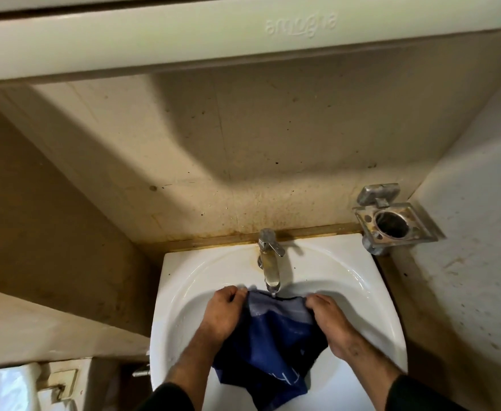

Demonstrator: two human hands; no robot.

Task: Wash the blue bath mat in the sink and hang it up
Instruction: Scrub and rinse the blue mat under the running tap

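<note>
Nearest you, both dark sleeves come in from six o'clock, and your hands are on the job. Your left hand (224, 314) has its fingers curled round the mat's upper left edge, and your right hand (330, 320) grips the upper right edge; the two are apart, with the cloth stretched between them. The blue bath mat (273, 348) is down in the sink (172, 318), its top edge lifted toward twelve o'clock, right under the tap (270, 262). A thin stream looks to be falling onto that edge, though it's hard to be sure. By my reckoning you're mid-wash: wetting or rinsing is under way, while the wringing and the hanging are not yet done. The mat looks thin and limp, more cloth than rug, dark blue with paler patches near the top and faint pale markings lower down; it sags in folds toward six o'clock. Further off, at two o'clock, a metal holder (391, 222) sits on the wall.
</note>
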